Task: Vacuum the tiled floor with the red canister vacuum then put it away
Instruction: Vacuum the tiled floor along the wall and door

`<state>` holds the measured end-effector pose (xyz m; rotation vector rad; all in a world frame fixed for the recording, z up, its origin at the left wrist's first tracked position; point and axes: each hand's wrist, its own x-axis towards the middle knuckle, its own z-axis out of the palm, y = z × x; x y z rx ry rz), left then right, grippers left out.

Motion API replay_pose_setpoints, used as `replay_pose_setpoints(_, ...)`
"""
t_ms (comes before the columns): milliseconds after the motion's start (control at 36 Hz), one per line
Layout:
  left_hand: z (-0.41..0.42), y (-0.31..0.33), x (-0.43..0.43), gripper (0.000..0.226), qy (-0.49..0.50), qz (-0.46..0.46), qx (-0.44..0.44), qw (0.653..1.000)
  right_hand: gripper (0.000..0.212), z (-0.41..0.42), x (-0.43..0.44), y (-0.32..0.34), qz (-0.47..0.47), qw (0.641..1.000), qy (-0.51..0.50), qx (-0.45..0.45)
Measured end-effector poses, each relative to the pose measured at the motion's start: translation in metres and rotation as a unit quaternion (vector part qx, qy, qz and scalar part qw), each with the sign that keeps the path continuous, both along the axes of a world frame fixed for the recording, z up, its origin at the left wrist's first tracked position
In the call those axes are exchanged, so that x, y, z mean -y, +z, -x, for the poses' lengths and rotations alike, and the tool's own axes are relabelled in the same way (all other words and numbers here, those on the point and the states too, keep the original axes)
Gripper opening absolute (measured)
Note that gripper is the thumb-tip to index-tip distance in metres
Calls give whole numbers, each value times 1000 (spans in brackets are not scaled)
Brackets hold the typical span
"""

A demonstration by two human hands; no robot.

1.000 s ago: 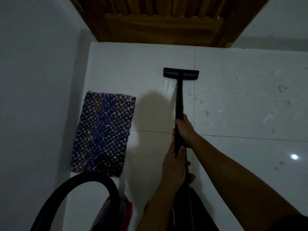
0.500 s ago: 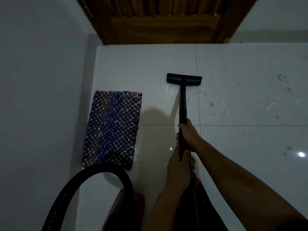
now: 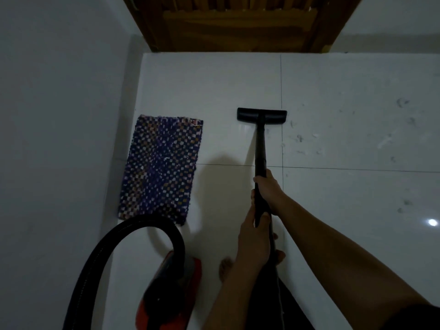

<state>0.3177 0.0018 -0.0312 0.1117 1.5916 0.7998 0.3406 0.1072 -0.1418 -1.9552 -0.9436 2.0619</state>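
Pulled back since a second ago: your floor nozzle [image 3: 262, 114] now sits farther from the wooden door [image 3: 234, 22], and more of the red canister vacuum [image 3: 170, 295] shows at the bottom edge.

Far left, a pale wall [image 3: 54, 139] runs down the frame. Just beside it lies a checked purple mat [image 3: 162, 167], flat on the tiled floor [image 3: 357, 186]. Below the mat, the black hose [image 3: 133, 236] arches up and over, dropping onto the canister, which sits on the tiles close to your bare foot [image 3: 225, 267].

Centre: the black wand [image 3: 260, 148] runs straight from your hands to the nozzle, which rests flat on the floor, straddling a grout line.

Your left hand [image 3: 256, 244] is wrapped closed around the lower end of the wand, thumb on top. Your right hand [image 3: 269, 194] grips the wand just above it, fingers curled fully round, arm stretched in from the lower right.

Right of the nozzle, the tiles carry scattered scuffs and bits of debris [image 3: 300, 139]. A small light reflection [image 3: 432, 222] shines at the far right.
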Motion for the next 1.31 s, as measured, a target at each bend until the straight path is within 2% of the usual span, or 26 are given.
replay_pose_setpoints(306, -27, 5, 16, 43, 27, 4, 0, 1000, 29, -24, 15, -1, 2, 1000, 23, 14)
replay_pose_setpoints(611, -37, 5, 44, 44, -7, -5, -2, 1000, 39, -36, 45, -3, 10, 1000, 15, 8)
replay_pose_setpoints(1056, -65, 2, 131, 37, -22, -6, -12, 1000, 34, -68, 130, 9, -3, 1000, -11, 14)
replay_pose_setpoints(1306, -89, -7, 173, 43, -22, -4, -20, 1000, 32, -95, 172, 3, -5, 1000, -18, 18)
